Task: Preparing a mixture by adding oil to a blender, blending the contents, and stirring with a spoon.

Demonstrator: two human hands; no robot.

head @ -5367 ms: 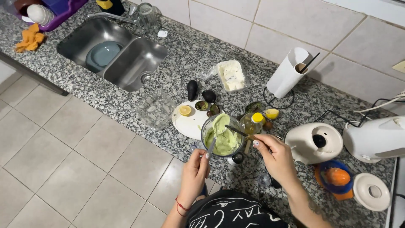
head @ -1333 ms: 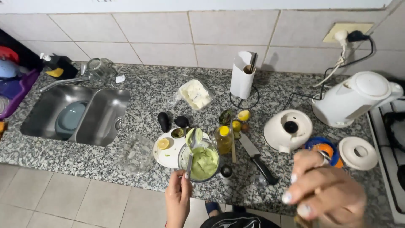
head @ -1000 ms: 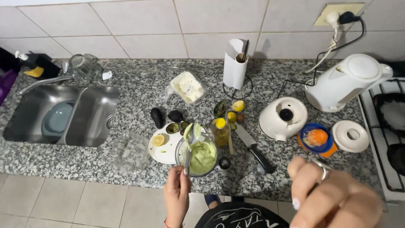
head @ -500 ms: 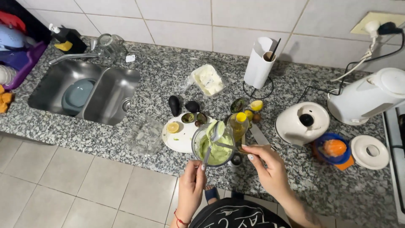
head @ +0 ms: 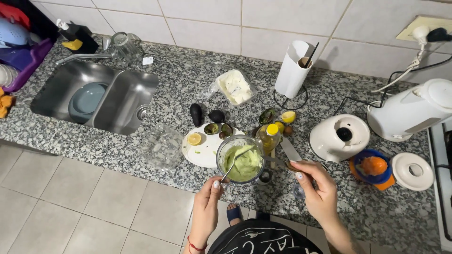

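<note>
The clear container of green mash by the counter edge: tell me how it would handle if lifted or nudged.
The clear container looks rigid and probably fragile if glass. Its green mash likely makes it bottom-heavy, so unlikely to tip. It stands near the counter edge, so a hard push might send it off. The left hand and right hand flank it.

The stove (head: pixel 445 188) is cut off at the right edge; the knife (head: pixel 288 153) handle is hidden under the right hand (head: pixel 316 188).

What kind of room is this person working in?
Most likely a home kitchen: a speckled stone counter with a steel double sink, a white electric kettle, and a bowl of green mash.
</note>
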